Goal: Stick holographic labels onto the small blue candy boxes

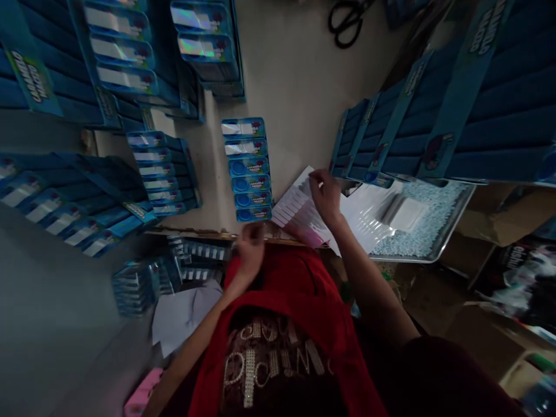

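Note:
In front of me stands a row of several small blue boxes [249, 168] marked "Caramelo Macizo". White strips lie across the two farthest; the nearer ones show a round blue mark. My left hand [252, 246] is at the table's front edge, just below the nearest box; its fingers are dark and smeared by motion. To the right, my right hand [326, 194] is above a sheet of white labels [295, 205]. Its thumb and fingertips are curled together in a pinch, and whatever is between them is too small to make out.
Stacks of blue boxes stand at left [169, 174], far left and right [403, 127]. Black scissors [347, 23] lie at the back. A metal tray [452, 231] of pale blue pieces, with a white block [406, 213], sits right. Cardboard boxes [490, 214] stand below it.

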`<state>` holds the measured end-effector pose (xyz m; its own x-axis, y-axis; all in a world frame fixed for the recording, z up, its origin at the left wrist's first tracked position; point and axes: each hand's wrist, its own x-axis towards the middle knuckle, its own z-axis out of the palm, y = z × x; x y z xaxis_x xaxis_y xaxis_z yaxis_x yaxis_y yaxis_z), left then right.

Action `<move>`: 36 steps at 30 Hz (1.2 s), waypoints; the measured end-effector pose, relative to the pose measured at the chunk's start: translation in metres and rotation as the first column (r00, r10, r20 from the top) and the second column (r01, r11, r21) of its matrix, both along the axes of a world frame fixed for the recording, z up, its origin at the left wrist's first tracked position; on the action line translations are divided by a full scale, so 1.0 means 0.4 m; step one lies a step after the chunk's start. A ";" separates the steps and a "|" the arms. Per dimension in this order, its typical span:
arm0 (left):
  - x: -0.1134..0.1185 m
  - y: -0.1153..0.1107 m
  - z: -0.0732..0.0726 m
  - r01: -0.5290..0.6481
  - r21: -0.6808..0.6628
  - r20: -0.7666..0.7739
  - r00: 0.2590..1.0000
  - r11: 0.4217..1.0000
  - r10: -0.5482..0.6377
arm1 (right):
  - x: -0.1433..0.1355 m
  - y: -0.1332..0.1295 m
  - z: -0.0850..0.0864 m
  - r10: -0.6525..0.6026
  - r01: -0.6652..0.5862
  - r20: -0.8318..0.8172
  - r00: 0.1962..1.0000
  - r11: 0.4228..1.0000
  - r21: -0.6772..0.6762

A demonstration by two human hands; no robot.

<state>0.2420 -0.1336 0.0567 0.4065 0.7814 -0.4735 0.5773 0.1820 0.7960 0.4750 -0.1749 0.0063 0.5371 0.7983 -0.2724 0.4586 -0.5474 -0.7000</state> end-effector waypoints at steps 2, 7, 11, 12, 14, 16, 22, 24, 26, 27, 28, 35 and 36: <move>0.037 -0.075 -0.018 0.027 0.013 -0.050 0.998 1.000 -0.027 | 0.049 -0.059 -0.061 0.141 -0.122 0.175 0.974 0.986 -0.114; 0.240 -0.101 -0.187 0.062 0.036 -0.265 0.963 0.997 -0.051 | 0.093 -0.077 -0.167 0.630 -0.558 0.272 0.728 0.774 -0.300; 0.314 -0.088 -0.318 0.094 0.090 -0.405 0.913 0.991 -0.050 | 0.107 -0.062 -0.200 0.799 -0.712 0.231 0.555 0.600 -0.365; 0.314 -0.087 -0.336 0.093 0.095 -0.384 0.922 0.991 -0.050 | 0.111 -0.057 -0.205 0.822 -0.743 0.229 0.521 0.569 -0.353; 0.308 -0.087 -0.356 0.054 0.099 -0.337 0.941 0.994 -0.017 | 0.116 -0.047 -0.212 0.855 -0.795 0.232 0.463 0.517 -0.317; 0.306 -0.087 -0.359 -0.020 0.104 -0.334 0.941 0.994 0.053 | 0.119 -0.038 -0.218 0.872 -0.824 0.230 0.432 0.485 -0.292; 0.311 -0.081 -0.362 -0.240 -0.023 -0.151 0.960 0.970 0.234 | 0.140 -0.059 -0.215 0.854 -0.818 0.237 0.463 0.515 -0.255; 0.301 -0.074 -0.374 -0.306 -0.148 -0.025 0.952 0.940 0.306 | 0.147 -0.075 -0.212 0.849 -0.822 0.240 0.470 0.520 -0.231; 0.290 -0.067 -0.391 -0.321 -0.250 0.043 0.939 0.914 0.341 | 0.150 -0.089 -0.215 0.844 -0.824 0.226 0.486 0.529 -0.203; 0.285 -0.064 -0.401 -0.322 -0.284 0.053 0.935 0.903 0.350 | 0.151 -0.094 -0.219 0.839 -0.822 0.214 0.501 0.538 -0.185; 0.279 -0.062 -0.410 -0.321 -0.304 0.055 0.934 0.897 0.353 | 0.151 -0.099 -0.223 0.829 -0.817 0.199 0.523 0.554 -0.163; 0.258 -0.068 -0.425 -0.311 -0.228 -0.042 0.950 0.923 0.310 | 0.176 -0.175 -0.234 0.823 -0.815 0.154 0.547 0.565 -0.129; 0.259 -0.067 -0.417 -0.301 -0.230 -0.058 0.954 0.925 0.296 | 0.181 -0.192 -0.227 0.825 -0.813 0.170 0.539 0.563 -0.152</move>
